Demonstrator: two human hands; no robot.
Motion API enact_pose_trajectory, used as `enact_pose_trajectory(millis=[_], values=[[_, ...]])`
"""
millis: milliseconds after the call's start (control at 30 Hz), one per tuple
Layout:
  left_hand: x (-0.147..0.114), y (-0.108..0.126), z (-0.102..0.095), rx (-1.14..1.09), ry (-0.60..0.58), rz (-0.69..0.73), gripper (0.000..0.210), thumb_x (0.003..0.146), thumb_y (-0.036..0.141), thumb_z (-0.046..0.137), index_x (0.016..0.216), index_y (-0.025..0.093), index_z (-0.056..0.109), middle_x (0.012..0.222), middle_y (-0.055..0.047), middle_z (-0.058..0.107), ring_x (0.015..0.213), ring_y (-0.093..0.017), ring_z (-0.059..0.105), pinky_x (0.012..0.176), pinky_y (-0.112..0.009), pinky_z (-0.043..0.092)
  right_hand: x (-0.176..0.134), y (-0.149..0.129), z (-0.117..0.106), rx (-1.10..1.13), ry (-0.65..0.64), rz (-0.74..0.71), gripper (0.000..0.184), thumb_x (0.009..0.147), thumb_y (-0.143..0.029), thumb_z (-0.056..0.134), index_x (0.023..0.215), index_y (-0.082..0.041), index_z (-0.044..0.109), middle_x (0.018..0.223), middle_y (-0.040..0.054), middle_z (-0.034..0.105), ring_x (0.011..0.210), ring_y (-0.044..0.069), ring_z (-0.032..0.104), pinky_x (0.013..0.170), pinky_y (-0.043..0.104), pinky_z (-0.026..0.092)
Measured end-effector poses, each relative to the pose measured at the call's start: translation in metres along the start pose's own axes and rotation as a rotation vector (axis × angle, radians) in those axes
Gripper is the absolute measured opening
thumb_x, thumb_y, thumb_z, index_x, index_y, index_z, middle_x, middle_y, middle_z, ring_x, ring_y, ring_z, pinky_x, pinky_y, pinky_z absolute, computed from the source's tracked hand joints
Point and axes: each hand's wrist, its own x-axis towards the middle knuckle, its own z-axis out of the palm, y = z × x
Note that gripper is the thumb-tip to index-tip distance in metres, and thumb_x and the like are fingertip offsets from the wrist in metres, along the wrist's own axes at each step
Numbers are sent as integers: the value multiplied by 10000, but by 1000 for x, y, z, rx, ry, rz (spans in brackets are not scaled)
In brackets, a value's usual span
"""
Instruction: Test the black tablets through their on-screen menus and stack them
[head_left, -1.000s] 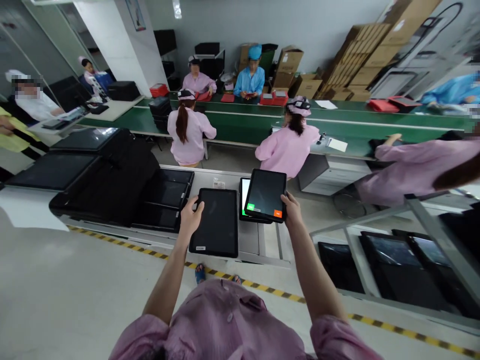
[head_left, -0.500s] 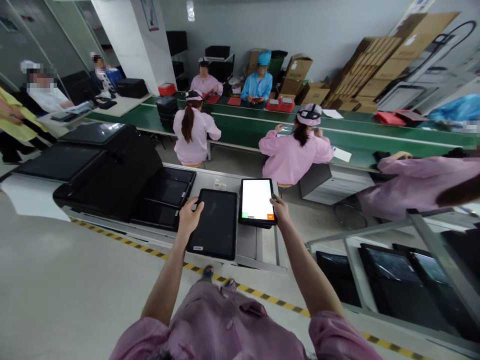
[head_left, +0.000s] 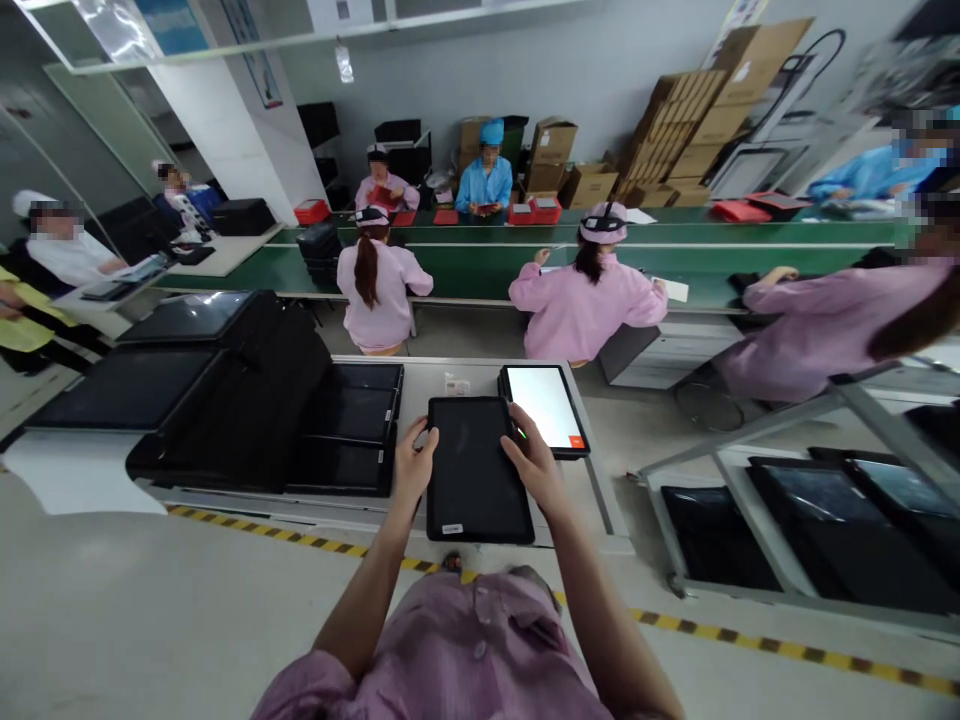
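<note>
A black tablet [head_left: 478, 470] with a dark screen and a small white label hangs between my two hands over the near edge of the grey cart. My left hand [head_left: 413, 462] grips its left edge, thumb on the front. On the opposite edge, my right hand [head_left: 534, 465] is closed with its thumb over the rim; its far fingers are partly hidden. Just beyond my right hand lies a lit tablet [head_left: 546, 405] with a white screen and an orange corner, on top of another dark device.
Dark tablets [head_left: 352, 410] lie in trays to the left, beside a large black-covered pile [head_left: 240, 400]. A metal rack [head_left: 780, 540] with more screens stands on the right. Beyond the cart [head_left: 420, 380], several co-workers sit along a green bench [head_left: 465, 270].
My right hand has left the lit tablet and taken the dark tablet's right edge. The dark tablet, now in both hands, has shifted right. My view has tilted up somewhat.
</note>
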Motion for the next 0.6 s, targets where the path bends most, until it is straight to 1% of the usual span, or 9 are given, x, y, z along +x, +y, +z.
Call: enact_pose_trajectory(millis=[67, 133, 233, 333, 500, 600], values=[[0, 1, -2, -19, -34, 16, 449, 914, 543, 775, 1222, 218, 809, 1419, -135, 755, 1409, -339, 653, 1180, -495, 536, 2, 1, 10, -19, 66, -12, 675, 1005, -511, 681, 1624, -304, 508, 1691, 87, 519, 1554, 274, 507, 1320, 543, 383], [0, 1, -1, -39, -64, 28, 455, 934, 544, 753, 1254, 225, 802, 1458, -130, 735, 1433, -336, 637, 1184, -492, 535, 4, 3, 12, -13, 106, -10, 634, 993, -462, 673, 1593, -295, 551, 1661, 79, 556, 1551, 272, 508, 1341, 563, 336], [0, 1, 2, -72, -72, 42, 413, 951, 512, 742, 1257, 242, 806, 1471, -113, 732, 1446, -322, 631, 1241, -493, 485, 5, 7, 8, 72, 132, 21, 590, 959, -406, 678, 1531, -279, 616, 1601, 77, 620, 1499, 274, 567, 1317, 563, 378], [0, -1, 6, -105, -68, 47, 386, 956, 484, 742, 1247, 241, 811, 1454, -113, 742, 1441, -317, 637, 1267, -497, 459, 3, 12, 6, 134, 187, 46, 561, 935, -394, 683, 1479, -258, 657, 1567, 85, 652, 1473, 278, 596, 1306, 558, 396], [2, -2, 10, -137, -60, 44, 331, 955, 431, 739, 1210, 238, 825, 1445, -100, 750, 1444, -324, 637, 1284, -511, 442, 3, 14, 8, 127, 246, 34, 545, 925, -406, 697, 1444, -240, 680, 1531, 107, 681, 1439, 284, 629, 1281, 549, 436], [2, -2, 10, -152, -43, 32, 311, 957, 380, 725, 1214, 238, 825, 1441, -90, 754, 1437, -318, 643, 1293, -510, 431, 2, 10, 9, 108, 234, 22, 522, 936, -391, 685, 1436, -239, 682, 1534, 103, 679, 1444, 277, 623, 1288, 534, 432]])
